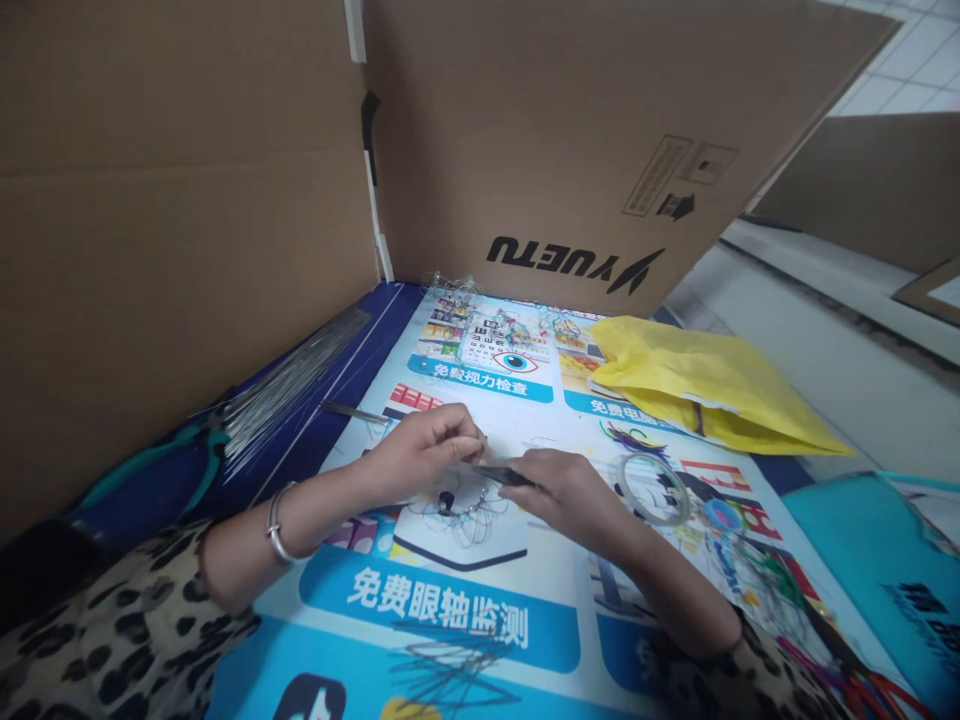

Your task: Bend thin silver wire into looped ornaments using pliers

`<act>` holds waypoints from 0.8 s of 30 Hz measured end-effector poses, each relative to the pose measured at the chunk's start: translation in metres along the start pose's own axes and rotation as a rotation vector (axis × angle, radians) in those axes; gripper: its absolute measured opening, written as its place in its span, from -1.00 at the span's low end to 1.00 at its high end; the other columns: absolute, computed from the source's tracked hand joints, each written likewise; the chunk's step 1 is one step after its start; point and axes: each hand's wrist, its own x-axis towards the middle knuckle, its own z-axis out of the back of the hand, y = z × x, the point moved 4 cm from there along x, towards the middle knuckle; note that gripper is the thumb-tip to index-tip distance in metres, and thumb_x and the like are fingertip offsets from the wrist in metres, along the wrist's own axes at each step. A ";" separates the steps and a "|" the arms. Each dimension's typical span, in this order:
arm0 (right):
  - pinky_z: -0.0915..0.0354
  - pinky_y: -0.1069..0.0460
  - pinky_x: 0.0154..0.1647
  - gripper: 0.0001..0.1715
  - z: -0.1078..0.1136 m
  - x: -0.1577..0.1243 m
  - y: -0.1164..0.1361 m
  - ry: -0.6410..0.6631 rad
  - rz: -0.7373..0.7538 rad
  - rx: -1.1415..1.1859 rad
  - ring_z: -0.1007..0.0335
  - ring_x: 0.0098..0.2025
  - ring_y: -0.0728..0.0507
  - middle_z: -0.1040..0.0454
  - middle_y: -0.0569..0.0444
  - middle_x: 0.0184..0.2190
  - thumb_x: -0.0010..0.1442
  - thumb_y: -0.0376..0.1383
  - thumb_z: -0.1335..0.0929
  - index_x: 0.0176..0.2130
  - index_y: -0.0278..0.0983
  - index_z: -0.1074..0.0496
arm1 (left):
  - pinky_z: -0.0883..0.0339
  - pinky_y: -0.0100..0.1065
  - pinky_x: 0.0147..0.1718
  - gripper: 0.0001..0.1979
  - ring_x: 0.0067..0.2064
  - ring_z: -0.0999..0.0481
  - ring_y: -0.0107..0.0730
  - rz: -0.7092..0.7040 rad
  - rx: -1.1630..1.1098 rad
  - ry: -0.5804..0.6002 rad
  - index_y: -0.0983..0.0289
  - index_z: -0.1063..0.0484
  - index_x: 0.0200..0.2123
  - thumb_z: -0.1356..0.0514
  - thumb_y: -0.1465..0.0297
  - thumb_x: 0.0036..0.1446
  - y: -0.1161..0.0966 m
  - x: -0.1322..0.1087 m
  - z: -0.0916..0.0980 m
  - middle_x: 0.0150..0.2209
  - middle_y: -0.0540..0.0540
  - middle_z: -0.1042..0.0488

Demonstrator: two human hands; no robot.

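Observation:
My right hand (559,490) is wrapped round a dark, slim metal tool (501,474), whose narrow tip points left towards my other hand. Whether it is tweezers or small pliers I cannot tell. My left hand (439,450) is closed in a pinch at that tip; what sits between its fingers is hidden. Just below both hands, a tangle of thin wire (472,520) with a dark bead (446,501) lies over the printed sheet (525,590). A slim metal tool (352,411) rests left of my left hand.
Cardboard walls (480,150) stand at the back and left. Teal-handled pliers (161,465) and straight wires (289,385) lie left. To the right are a tape roll (654,490), a yellow bag (705,380), coloured strands (862,680) and a teal packet (862,560). Dark wires (450,665) lie in front.

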 end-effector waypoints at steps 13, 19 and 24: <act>-0.15 0.04 -0.30 -0.70 -0.001 -0.001 -0.009 -0.290 -0.021 -0.266 -0.32 -0.31 -0.09 -0.47 0.04 -0.40 0.22 -0.13 -0.26 -0.24 -0.27 -0.46 | -0.20 -0.42 -0.36 -0.83 -0.40 -0.39 -0.44 0.178 -0.184 -0.247 0.31 -0.28 -0.62 -0.16 0.41 -0.05 0.012 0.003 0.010 -0.50 0.04 -0.44; -0.03 -0.04 -0.39 -0.75 0.007 -0.010 0.028 -0.477 0.258 -0.757 -0.21 -0.39 -0.10 -0.46 0.03 -0.42 0.18 -0.33 -0.31 -0.12 -0.34 -0.41 | -0.12 -0.46 -0.51 -0.89 -0.50 -0.34 -0.51 0.403 -0.579 -0.357 0.34 -0.35 -0.57 -0.20 0.42 -0.12 0.031 -0.001 -0.003 -0.56 0.04 -0.41; -0.03 -0.05 -0.40 -0.74 0.008 -0.011 0.044 -0.514 0.373 -0.855 -0.21 -0.37 -0.11 -0.47 0.01 -0.39 0.17 -0.40 -0.30 -0.10 -0.38 -0.40 | -0.05 -0.47 -0.57 -0.88 -0.55 -0.27 -0.55 0.448 -0.596 -0.366 0.36 -0.36 -0.61 -0.21 0.42 -0.16 0.027 -0.006 -0.013 -0.63 -0.01 -0.30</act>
